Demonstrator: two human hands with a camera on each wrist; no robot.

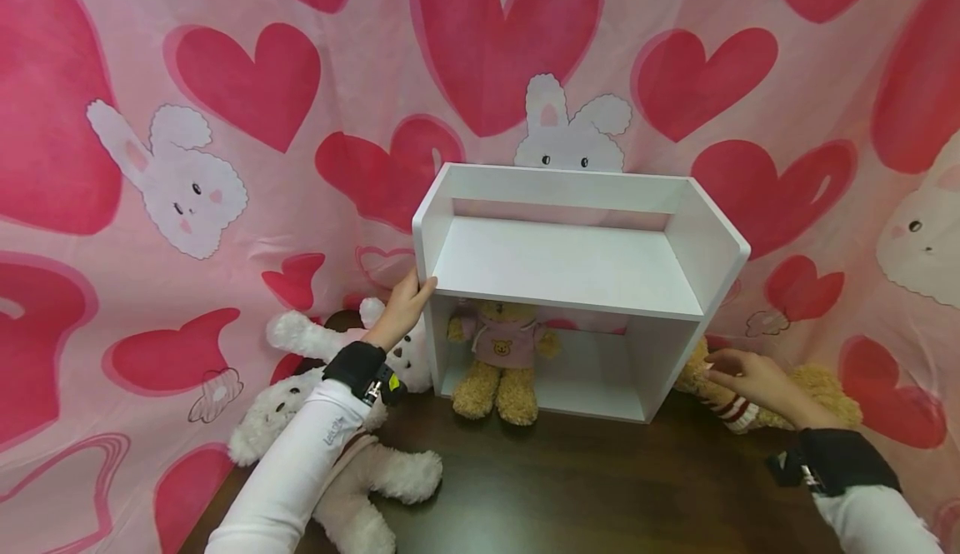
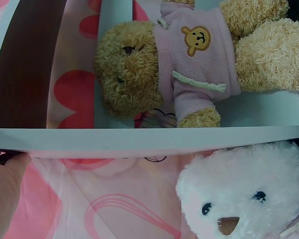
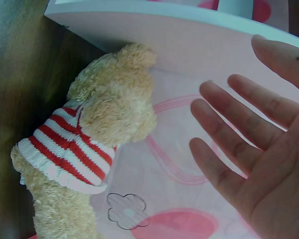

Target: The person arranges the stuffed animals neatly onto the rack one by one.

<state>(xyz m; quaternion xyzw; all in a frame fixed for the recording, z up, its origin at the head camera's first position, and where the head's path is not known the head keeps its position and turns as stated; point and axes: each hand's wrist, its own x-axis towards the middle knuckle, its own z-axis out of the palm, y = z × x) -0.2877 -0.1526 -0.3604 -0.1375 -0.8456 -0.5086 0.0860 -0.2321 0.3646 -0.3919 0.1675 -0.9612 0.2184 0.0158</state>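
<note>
A white two-tier shelf (image 1: 570,271) stands on the dark table against the backdrop. My left hand (image 1: 406,311) grips the edge of its left side panel, thumb at the front. In the left wrist view only part of that hand (image 2: 7,191) shows. On the lower tier sits a tan teddy bear (image 1: 504,352) in a pink hoodie, its head partly hidden by the upper board in the head view. My right hand (image 1: 757,377) is beside the right panel, fingers spread and holding nothing. Near it lies a tan teddy bear (image 3: 117,107) in a red-and-white striped sweater.
Left of the shelf are a white plush toy (image 1: 411,358) leaning by the panel and another white plush toy (image 1: 405,475) lying on its back under my left forearm. The dark tabletop (image 1: 540,487) stretches in front. A pink cloth (image 1: 360,62) with hearts and rabbits hangs behind.
</note>
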